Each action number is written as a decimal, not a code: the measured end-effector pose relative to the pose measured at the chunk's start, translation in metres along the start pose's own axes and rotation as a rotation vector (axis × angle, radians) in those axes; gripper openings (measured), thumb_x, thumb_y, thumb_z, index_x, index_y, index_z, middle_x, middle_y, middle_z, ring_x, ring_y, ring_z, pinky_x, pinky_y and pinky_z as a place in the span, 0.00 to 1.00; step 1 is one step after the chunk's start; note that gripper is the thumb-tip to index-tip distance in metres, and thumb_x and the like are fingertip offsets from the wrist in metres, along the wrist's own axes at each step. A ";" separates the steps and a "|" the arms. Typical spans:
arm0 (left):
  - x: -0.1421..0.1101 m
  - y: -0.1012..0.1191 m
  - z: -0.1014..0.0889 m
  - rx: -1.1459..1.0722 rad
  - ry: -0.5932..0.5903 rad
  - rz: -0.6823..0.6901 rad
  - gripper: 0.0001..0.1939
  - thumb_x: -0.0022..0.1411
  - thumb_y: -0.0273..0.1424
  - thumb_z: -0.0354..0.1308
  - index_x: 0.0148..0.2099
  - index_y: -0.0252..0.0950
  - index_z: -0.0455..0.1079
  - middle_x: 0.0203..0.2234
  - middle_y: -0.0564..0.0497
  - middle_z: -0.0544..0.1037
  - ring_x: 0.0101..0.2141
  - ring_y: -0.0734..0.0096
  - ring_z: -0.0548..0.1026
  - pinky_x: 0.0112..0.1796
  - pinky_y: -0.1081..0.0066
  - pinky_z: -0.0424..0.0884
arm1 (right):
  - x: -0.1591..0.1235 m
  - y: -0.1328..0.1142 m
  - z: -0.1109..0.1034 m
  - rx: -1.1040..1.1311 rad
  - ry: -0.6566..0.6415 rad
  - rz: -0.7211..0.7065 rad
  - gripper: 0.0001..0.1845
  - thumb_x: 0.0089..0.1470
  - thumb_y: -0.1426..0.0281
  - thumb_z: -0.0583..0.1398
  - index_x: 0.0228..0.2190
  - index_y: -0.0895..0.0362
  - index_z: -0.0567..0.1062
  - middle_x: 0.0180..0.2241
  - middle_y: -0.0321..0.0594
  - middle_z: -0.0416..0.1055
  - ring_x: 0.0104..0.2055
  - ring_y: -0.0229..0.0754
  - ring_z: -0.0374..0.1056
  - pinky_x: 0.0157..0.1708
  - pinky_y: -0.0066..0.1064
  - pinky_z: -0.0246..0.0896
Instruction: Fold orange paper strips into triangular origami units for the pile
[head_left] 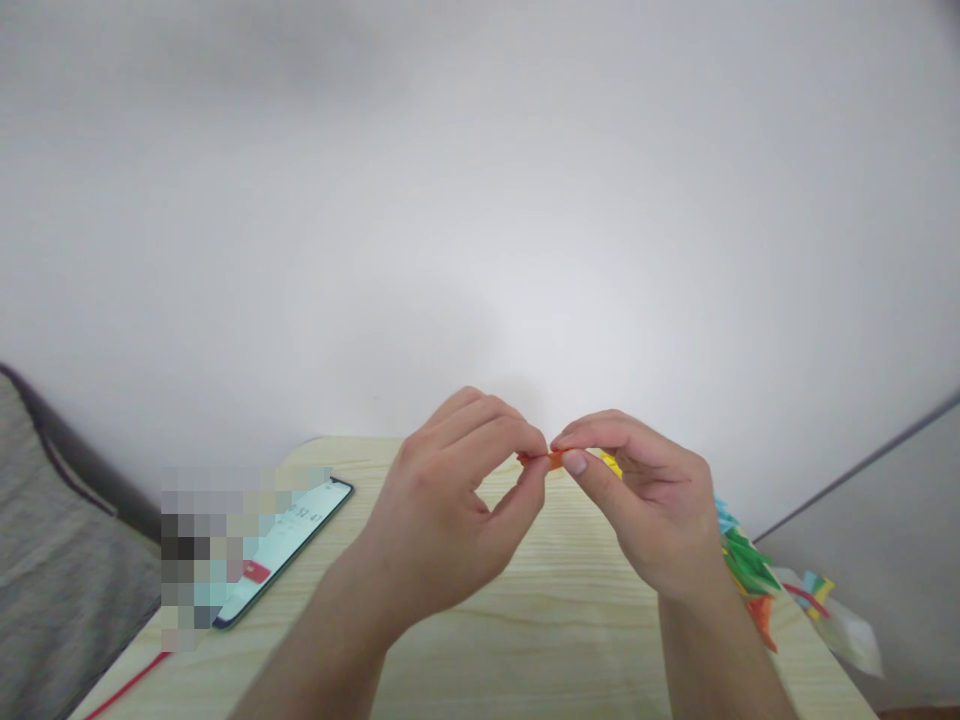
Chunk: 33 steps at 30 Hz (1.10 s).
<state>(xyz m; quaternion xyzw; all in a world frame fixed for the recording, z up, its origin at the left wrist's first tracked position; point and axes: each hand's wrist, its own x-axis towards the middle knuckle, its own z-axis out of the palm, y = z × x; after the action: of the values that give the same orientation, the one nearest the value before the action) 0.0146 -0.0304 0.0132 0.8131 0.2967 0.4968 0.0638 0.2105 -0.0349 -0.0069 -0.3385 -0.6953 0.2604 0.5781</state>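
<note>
My left hand [450,500] and my right hand [645,500] meet above a light wooden table [540,640]. Both pinch a small orange paper piece [553,459] between thumb and fingertips. Most of the piece is hidden by the fingers. A bit of yellow paper [611,465] shows behind my right fingers.
A phone [289,550] with a lit screen lies on the table's left side. A pile of coloured folded papers [746,570], green, blue and orange, sits at the right edge behind my right wrist. A red cord [127,685] crosses the front left corner. A white wall stands behind.
</note>
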 end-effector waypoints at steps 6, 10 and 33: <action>-0.002 -0.003 0.000 -0.060 0.010 -0.076 0.06 0.63 0.22 0.64 0.40 0.37 0.76 0.35 0.52 0.78 0.39 0.71 0.75 0.43 0.68 0.72 | -0.001 0.000 0.001 0.130 0.041 0.040 0.04 0.63 0.72 0.67 0.39 0.51 0.83 0.39 0.39 0.80 0.42 0.43 0.74 0.44 0.36 0.70; -0.003 -0.003 -0.001 -0.090 0.010 -0.123 0.05 0.64 0.23 0.64 0.40 0.38 0.76 0.35 0.54 0.79 0.38 0.72 0.76 0.42 0.69 0.72 | -0.001 -0.001 0.001 0.187 0.056 0.052 0.04 0.62 0.72 0.67 0.38 0.51 0.83 0.39 0.38 0.80 0.42 0.42 0.74 0.43 0.33 0.70; -0.004 -0.005 0.004 -0.331 -0.073 -0.349 0.04 0.71 0.28 0.59 0.41 0.41 0.75 0.35 0.55 0.78 0.39 0.71 0.74 0.43 0.67 0.70 | -0.001 -0.001 0.011 0.168 0.174 0.041 0.03 0.62 0.73 0.67 0.36 0.53 0.82 0.36 0.37 0.78 0.38 0.40 0.73 0.40 0.32 0.70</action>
<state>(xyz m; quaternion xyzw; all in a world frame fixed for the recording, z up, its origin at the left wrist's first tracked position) 0.0145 -0.0278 0.0055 0.7453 0.3448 0.4902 0.2921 0.1994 -0.0359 -0.0094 -0.3240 -0.6110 0.2991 0.6574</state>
